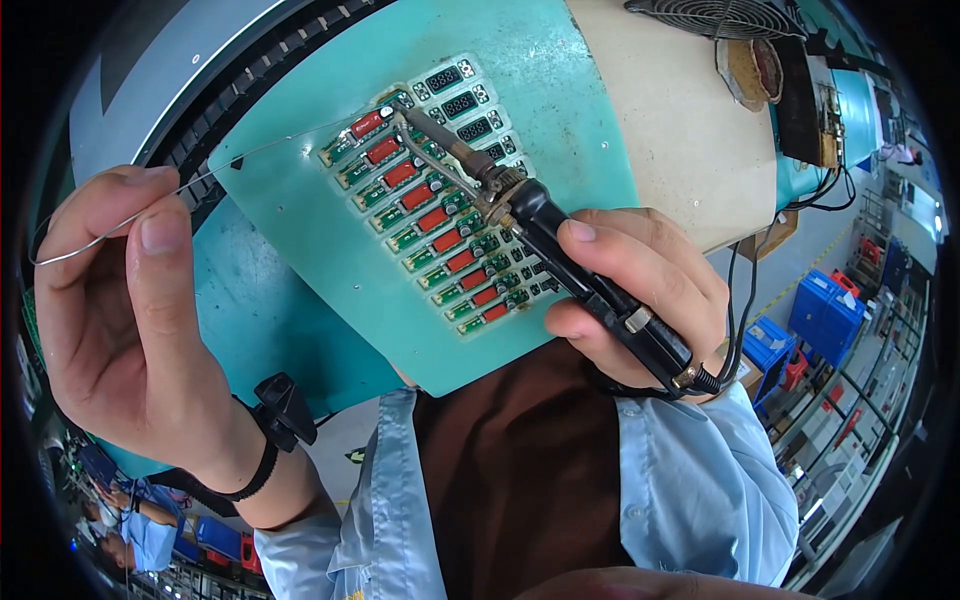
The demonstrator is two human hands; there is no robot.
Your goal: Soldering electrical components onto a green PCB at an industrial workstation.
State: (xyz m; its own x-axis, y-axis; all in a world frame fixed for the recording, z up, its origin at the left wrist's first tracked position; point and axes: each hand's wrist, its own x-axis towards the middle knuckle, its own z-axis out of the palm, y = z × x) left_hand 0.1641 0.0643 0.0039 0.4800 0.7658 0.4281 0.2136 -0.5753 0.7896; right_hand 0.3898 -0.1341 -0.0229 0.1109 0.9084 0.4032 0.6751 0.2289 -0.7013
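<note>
My left hand [150, 310], at the left, pinches a thin strand of solder wire [272, 146] between thumb and forefinger. From there the wire runs right, toward the topmost circuit board. In my right hand [660, 270] is a black-handled soldering iron [590, 262], its metal tip pointing up and left at that same board. A thin bent metal tube [440, 165] runs alongside its shaft. Several small green circuit boards, each with a red rectangular component [432, 219], form a slanted row on a teal sheet [300, 245]. Whether wire and tip touch is too small to tell.
A black chain-like track [215, 105] curves past the sheet's far left. Beyond the sheet lies a beige surface [690, 150] with a round black grille [715, 14]. A black wrist strap [283, 412] circles my left wrist. Blue bins [826, 315] stand right; another person [150, 530] is lower left.
</note>
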